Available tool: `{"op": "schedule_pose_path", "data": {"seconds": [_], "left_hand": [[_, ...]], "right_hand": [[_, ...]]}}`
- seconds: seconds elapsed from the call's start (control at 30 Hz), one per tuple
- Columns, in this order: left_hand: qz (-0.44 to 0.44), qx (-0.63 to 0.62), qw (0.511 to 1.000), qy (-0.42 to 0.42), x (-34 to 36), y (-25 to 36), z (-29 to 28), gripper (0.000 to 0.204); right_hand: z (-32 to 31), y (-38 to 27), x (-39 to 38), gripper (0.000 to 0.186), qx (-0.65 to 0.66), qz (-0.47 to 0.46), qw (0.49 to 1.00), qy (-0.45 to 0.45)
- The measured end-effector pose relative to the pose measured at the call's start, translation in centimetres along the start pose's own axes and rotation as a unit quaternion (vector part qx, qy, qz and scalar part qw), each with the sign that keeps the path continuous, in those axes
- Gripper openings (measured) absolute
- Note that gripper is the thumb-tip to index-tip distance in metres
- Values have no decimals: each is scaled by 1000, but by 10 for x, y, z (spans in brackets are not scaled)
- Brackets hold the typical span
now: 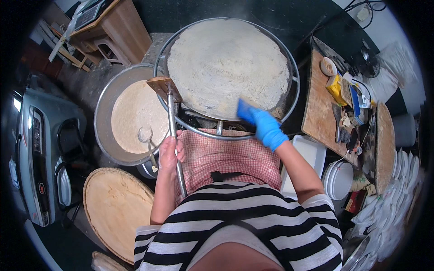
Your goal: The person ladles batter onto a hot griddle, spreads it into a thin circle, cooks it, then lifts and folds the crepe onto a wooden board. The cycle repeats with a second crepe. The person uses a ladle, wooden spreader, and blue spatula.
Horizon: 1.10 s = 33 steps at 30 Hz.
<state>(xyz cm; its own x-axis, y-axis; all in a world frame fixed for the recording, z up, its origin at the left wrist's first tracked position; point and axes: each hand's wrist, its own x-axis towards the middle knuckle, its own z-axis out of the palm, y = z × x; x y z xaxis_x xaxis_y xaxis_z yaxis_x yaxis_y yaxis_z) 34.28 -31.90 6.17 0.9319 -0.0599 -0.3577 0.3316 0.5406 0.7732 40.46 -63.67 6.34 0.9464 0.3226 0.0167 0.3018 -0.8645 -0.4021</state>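
Observation:
A round griddle (226, 58) in front of me is covered by a thin, pale, dry-looking layer of batter. Wearing a blue glove, my right hand (270, 131) is closed on a flat dark-blue scraper (244, 111), which meets the griddle's near right edge. My bare left hand (169, 156) grips the metal handle of a batter spreader (172, 118). Its wooden head points up, beside the griddle's left rim. Left of that hand stands a large metal pot (102, 119) of beige batter (135, 113), with a ladle (145, 134) resting in it.
A metal ring (294, 79) encircles the griddle. Low on the left lies a stack of round flatbreads (115, 201). To the right, a wooden table (316, 113) carries a bowl, a knife and packages. White buckets (339, 179) and a white tub (312, 151) stand below it.

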Motion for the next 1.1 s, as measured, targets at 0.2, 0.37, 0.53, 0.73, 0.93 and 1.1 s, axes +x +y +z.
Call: {"op": "schedule_pose_path", "data": {"seconds": [0.2,0.37,0.53,0.73,0.93,1.1], "left_hand": [[3,-4,1000,3,-4,1,-3,31],[9,-14,1000,9,-4,4,-6,32],[6,-12,1000,-2,2,1,-3,32],[7,-4,1000,9,-1,2,-5,32],[13,-6,999,34,-4,3,-5,34],[20,13,999,30,6,4,-1,37]], "right_hand": [[0,14,-14,31,32,-16,997,69],[25,23,-10,21,-75,111,989,60],[78,-26,-25,44,-150,30,986,-70],[39,-5,19,31,-95,-58,993,39],[45,-20,-5,35,-97,-122,988,-19],[-1,-22,-36,46,48,-94,991,82]]}}
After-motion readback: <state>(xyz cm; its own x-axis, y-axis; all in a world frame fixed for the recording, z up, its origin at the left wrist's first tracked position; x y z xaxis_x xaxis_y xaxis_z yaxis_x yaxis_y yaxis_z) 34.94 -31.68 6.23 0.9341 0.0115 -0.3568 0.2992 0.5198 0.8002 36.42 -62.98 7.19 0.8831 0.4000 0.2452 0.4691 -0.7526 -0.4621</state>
